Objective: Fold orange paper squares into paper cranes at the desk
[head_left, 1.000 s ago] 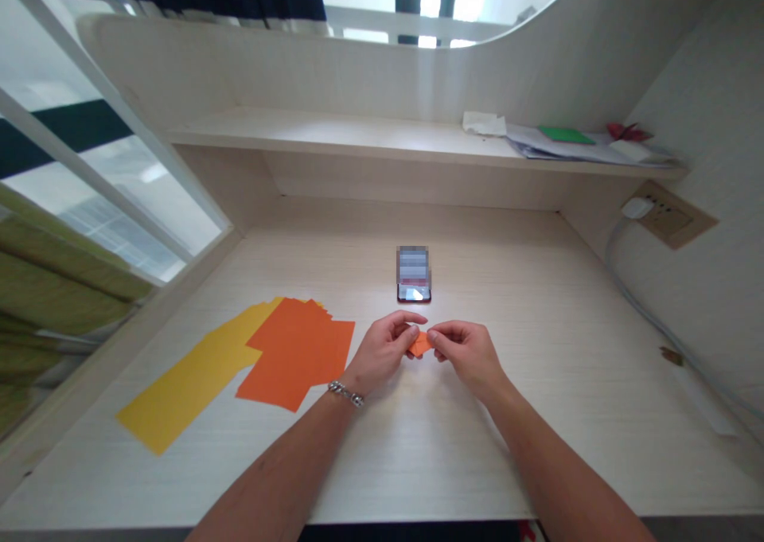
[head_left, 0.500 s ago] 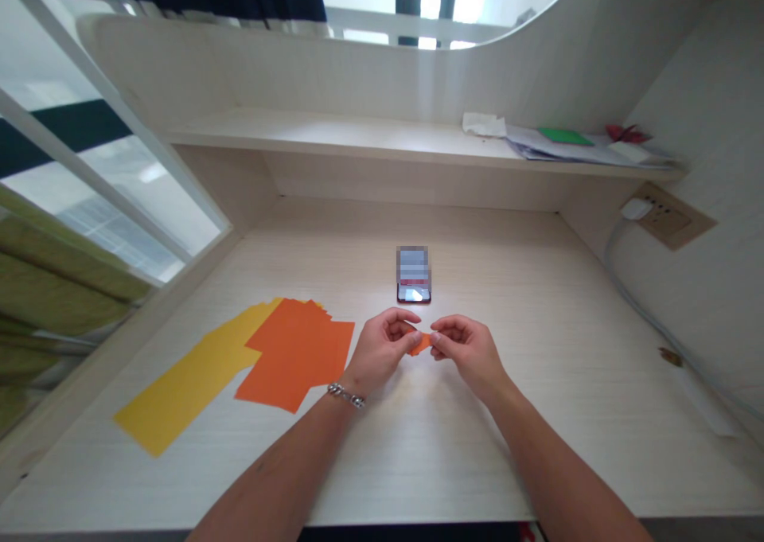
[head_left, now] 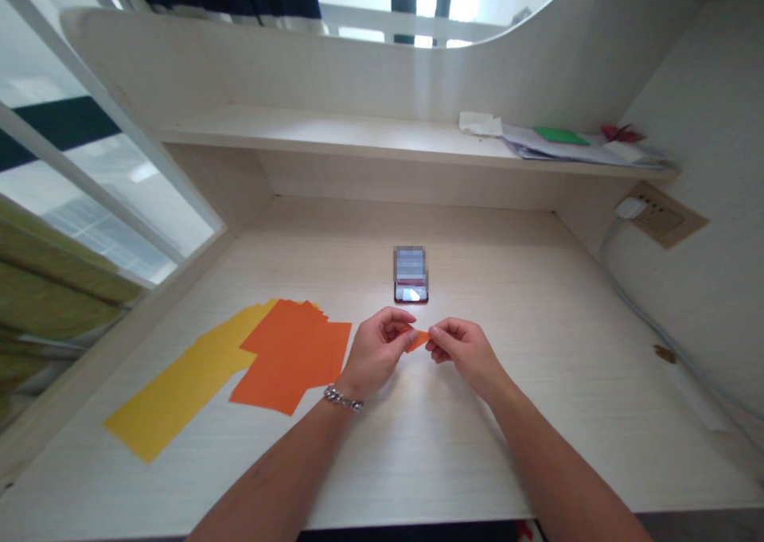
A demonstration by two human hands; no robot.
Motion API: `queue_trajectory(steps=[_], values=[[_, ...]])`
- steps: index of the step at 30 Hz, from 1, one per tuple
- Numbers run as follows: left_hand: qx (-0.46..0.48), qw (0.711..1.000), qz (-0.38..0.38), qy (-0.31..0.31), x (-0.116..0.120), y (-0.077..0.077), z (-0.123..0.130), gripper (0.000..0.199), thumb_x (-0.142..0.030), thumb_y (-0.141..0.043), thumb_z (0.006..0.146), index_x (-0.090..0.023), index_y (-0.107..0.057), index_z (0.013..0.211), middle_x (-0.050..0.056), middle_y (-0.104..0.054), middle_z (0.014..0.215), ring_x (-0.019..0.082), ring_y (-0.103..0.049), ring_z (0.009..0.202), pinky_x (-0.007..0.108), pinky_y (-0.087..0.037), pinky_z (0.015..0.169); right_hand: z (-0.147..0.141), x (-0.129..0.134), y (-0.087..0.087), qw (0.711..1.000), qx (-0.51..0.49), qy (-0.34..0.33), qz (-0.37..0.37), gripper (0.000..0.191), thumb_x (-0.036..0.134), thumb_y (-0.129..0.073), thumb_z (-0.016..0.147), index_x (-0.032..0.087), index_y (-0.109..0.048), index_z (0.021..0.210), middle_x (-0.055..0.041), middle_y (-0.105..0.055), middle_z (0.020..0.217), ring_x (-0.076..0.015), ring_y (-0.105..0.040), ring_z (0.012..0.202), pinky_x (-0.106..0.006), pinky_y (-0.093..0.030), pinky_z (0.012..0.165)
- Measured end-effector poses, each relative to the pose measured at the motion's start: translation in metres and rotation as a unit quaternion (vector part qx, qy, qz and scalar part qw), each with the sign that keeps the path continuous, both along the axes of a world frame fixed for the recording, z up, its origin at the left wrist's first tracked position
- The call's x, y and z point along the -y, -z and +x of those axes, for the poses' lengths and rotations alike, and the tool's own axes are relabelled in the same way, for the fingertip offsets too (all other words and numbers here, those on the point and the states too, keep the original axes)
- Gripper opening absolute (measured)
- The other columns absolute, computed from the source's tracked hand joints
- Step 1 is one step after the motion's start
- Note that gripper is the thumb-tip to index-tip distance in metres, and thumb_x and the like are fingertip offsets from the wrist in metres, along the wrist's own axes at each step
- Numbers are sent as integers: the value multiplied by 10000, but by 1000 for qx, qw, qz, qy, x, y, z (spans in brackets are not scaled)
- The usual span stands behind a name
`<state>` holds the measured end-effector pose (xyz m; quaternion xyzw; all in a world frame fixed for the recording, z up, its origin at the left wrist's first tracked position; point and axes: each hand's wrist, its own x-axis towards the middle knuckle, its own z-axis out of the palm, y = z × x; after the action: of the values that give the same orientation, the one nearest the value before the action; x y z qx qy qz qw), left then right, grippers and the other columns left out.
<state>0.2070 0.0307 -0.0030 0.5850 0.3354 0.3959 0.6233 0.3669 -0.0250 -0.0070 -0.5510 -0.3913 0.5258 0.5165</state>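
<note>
A small folded piece of orange paper [head_left: 417, 340] is held between my two hands, above the desk. My left hand [head_left: 382, 346], with a chain bracelet on its wrist, pinches its left side between thumb and fingers. At its right edge, my right hand [head_left: 459, 346] grips it with thumb and index finger. Part of the piece is hidden by my left fingers. Flat orange sheets [head_left: 298, 355] lie to the left of my hands, overlapping a fanned row of yellow sheets [head_left: 173, 391].
A phone [head_left: 411, 274] lies just beyond my hands. Papers [head_left: 573, 148] rest on the shelf [head_left: 310, 132] at the back. At the right, a cable [head_left: 633, 307] runs from a wall socket [head_left: 668, 214] down beside the desk.
My right fingers have closed more tightly together at the orange piece, which has tilted slightly. The whole view has shifted a little.
</note>
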Motion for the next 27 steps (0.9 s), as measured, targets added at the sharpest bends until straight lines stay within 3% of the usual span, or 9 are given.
queue_trajectory(steps=[6, 13, 19, 27], values=[[12, 1000, -10, 14, 0, 0, 1, 206, -192, -668, 739, -140, -562, 907, 0, -610, 662, 117, -583, 620, 241, -471, 604, -2, 0, 4, 999, 33, 16, 40, 280, 424, -673, 723, 147, -634, 711, -27, -649, 627, -108, -541, 507, -233, -448, 497], [6, 1000, -7, -1, -1, -2, 0, 205, -199, -682, 723, -141, -572, 885, 1, -615, 661, 115, -580, 605, 233, -463, 587, 4, 0, -4, 999, -32, -5, -17, 349, 491, -632, 743, 143, -643, 772, -57, -672, 703, -121, -592, 566, -241, -484, 543], [17, 999, -23, 19, -1, 0, 0, 206, -203, -683, 717, -145, -579, 885, 0, -624, 652, 124, -592, 606, 247, -470, 598, -3, 0, 4, 996, 73, -7, 49, 278, 434, -648, 751, 160, -622, 706, -27, -647, 633, -120, -552, 525, -246, -457, 528], [6, 999, -18, 42, -1, 2, -1, 198, -226, -685, 724, -134, -601, 878, 27, -644, 691, 139, -611, 644, 257, -476, 619, -5, 3, 1, 987, 143, -29, 67, 216, 378, -615, 785, 164, -623, 759, -8, -617, 621, -122, -540, 543, -238, -430, 528]])
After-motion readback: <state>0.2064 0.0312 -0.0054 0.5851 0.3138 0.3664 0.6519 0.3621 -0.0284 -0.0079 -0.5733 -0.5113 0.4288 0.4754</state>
